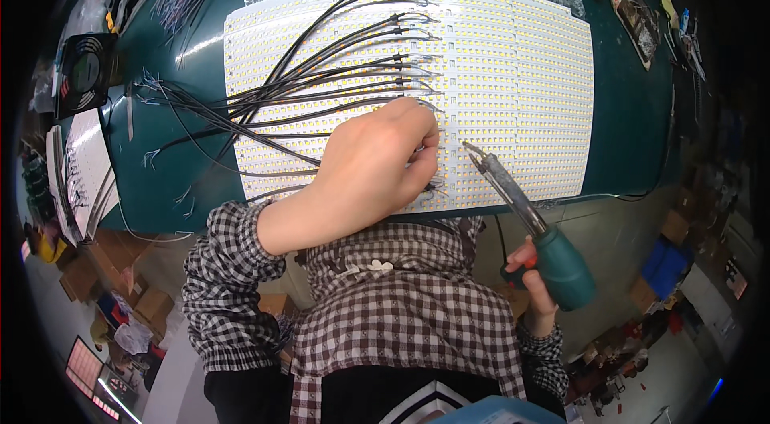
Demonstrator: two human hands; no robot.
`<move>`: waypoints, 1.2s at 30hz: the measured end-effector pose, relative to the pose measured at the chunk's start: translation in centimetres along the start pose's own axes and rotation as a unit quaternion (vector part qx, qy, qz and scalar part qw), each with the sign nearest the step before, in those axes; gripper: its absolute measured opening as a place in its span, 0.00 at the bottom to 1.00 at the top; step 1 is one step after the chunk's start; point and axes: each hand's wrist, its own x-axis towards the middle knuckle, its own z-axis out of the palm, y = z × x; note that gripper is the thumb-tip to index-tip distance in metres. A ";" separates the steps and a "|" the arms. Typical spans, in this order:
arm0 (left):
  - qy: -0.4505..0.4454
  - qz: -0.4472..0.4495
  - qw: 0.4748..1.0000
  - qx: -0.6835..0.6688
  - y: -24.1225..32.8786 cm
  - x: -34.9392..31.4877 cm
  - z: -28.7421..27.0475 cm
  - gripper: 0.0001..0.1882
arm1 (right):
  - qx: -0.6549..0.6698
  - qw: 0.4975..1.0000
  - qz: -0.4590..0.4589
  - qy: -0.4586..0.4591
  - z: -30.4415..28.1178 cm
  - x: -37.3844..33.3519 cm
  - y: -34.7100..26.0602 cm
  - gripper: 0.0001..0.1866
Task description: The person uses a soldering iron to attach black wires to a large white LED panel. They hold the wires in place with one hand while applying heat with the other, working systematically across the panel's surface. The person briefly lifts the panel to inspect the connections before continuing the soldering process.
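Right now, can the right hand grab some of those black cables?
Probably not easily: the right hand already holds the green-handled soldering iron, and the left hand covers part of the nearer black cables.

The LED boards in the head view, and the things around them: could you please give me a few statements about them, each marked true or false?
1. The right hand grips a soldering iron. True.
2. The soldering iron's handle is yellow. False: it is green.
3. The left hand is over the white LED boards. True.
4. The black cables extend past the boards' right edge. False: the black cables extend past the left edge.
5. The soldering iron's tip is right of the left hand. True.
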 end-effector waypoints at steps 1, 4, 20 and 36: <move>0.002 0.000 1.000 0.001 0.0 0.0 0.1 0.04 | -0.004 1.000 -0.003 0.000 0.1 0.0 0.0 0.17; 0.003 0.016 1.000 0.016 -0.2 0.0 0.1 0.05 | -0.035 0.999 -0.010 0.004 0.4 -0.1 -0.2 0.13; 0.000 0.016 1.000 0.000 0.0 0.0 0.4 0.05 | -0.131 0.990 -0.056 -0.014 0.6 0.5 -0.7 0.12; 0.007 0.018 1.000 -0.006 0.0 0.1 0.6 0.06 | -0.154 0.987 -0.046 -0.026 0.4 0.5 -0.9 0.13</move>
